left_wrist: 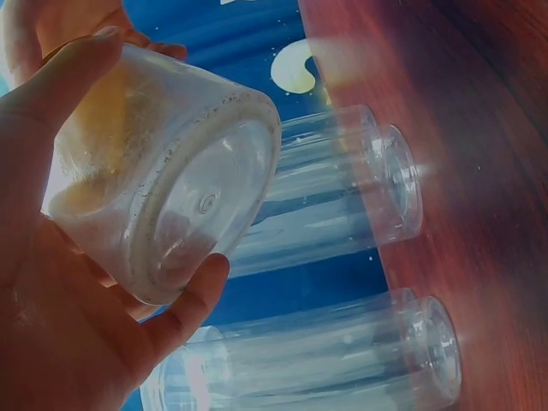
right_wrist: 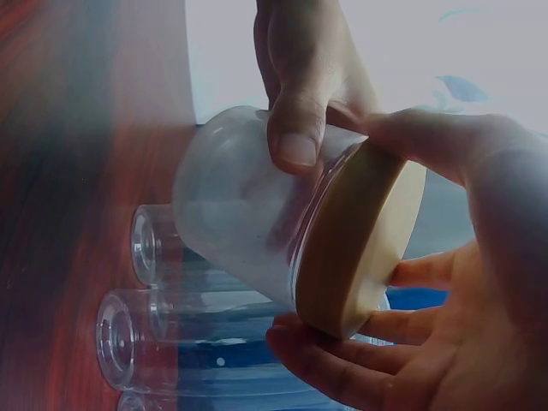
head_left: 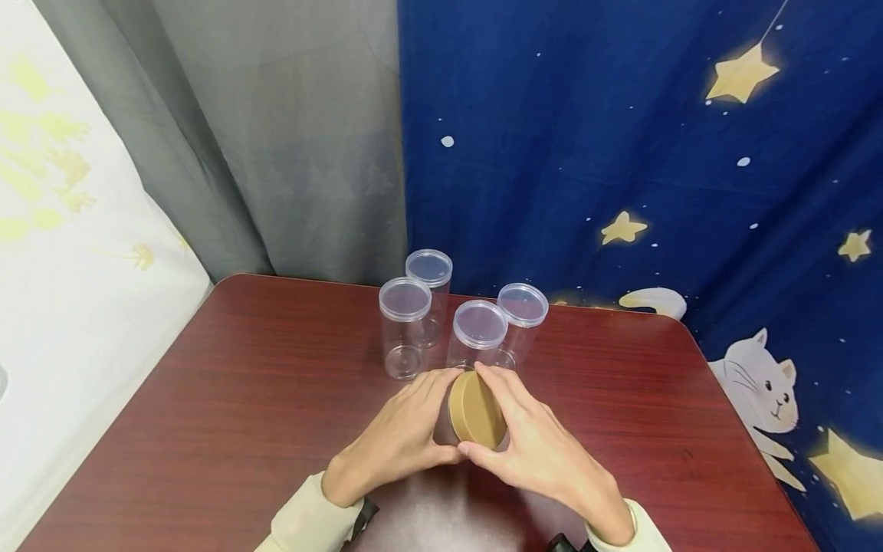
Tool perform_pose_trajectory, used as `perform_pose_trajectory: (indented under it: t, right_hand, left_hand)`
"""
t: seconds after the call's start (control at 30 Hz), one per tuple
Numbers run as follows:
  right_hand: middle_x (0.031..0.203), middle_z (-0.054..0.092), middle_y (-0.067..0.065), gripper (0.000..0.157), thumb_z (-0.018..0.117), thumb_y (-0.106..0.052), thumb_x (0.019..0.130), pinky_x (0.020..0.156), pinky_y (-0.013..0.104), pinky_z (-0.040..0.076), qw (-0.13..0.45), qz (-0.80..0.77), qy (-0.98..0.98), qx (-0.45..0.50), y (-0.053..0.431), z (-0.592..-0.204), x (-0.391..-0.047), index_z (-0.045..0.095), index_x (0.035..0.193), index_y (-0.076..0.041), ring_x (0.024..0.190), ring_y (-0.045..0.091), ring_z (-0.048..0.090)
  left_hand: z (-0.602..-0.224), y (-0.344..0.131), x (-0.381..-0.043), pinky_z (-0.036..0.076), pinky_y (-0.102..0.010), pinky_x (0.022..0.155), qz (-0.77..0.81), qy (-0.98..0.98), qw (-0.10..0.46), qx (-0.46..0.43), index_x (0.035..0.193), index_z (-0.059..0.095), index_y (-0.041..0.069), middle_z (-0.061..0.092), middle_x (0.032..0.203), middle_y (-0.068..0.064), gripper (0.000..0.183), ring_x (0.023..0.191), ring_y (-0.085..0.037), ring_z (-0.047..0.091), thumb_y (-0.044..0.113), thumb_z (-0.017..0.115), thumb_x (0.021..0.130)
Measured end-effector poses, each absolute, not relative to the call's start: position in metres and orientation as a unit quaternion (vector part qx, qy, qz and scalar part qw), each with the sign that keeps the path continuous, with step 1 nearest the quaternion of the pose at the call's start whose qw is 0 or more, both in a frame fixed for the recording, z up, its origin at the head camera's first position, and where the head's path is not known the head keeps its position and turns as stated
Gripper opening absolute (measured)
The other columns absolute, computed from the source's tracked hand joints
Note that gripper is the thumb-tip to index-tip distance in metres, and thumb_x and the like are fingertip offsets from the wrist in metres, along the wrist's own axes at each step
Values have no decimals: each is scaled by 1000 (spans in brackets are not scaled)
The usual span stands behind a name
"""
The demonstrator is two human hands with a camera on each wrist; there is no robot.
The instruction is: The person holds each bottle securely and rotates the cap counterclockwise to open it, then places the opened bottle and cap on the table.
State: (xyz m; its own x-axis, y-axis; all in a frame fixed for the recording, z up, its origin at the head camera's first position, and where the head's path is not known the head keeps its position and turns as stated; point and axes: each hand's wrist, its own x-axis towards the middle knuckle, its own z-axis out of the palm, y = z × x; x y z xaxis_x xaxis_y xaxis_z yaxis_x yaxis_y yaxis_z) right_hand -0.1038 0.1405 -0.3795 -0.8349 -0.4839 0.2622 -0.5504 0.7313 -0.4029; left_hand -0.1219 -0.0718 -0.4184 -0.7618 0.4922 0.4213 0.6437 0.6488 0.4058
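Observation:
A clear plastic jar [right_wrist: 235,193] with a gold lid [head_left: 477,410] is held tilted above the table by both hands. My left hand [head_left: 403,425] grips the jar's body, its thumb and fingers around the side. Around the rim of the lid curl the thumb and fingers of my right hand [head_left: 541,445]. In the left wrist view the jar's base [left_wrist: 210,201] faces the camera, with small specks or droplets along its edge. Whether the lid is fully seated cannot be told.
Several taller clear jars with clear lids stand upright just beyond the hands, among them a left one [head_left: 405,337] and a right one [head_left: 523,305]. They share a reddish-brown table [head_left: 276,399]. Behind its far edge hang a grey curtain [head_left: 310,153] and a blue starry curtain [head_left: 552,153].

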Motion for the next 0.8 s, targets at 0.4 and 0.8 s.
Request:
perform_pose_trajectory:
  t: [0.4,0.8]
  right_hand:
    - [153,36,0,94,80,-39,78,103,41,47,74,236,-911,330,142,-378,-105,29,155,-18,134,17,47]
    - [146,46,-2,97,64,-73,79,92,43,52,71,234,-946,212,142,-371,-96,32,155,-21,115,21,62]
  left_hand:
    - [-418,-73,-122,42,-34,108,-280,-896,128,-319,143,43,6,54,136,-1,98,126,-14,51,45,87,65]
    - [-421,-72,-120,43,-35,107,-285,-895,136,-316,141,46,7,56,134,-2,95,126,-15,52,52,85,68]
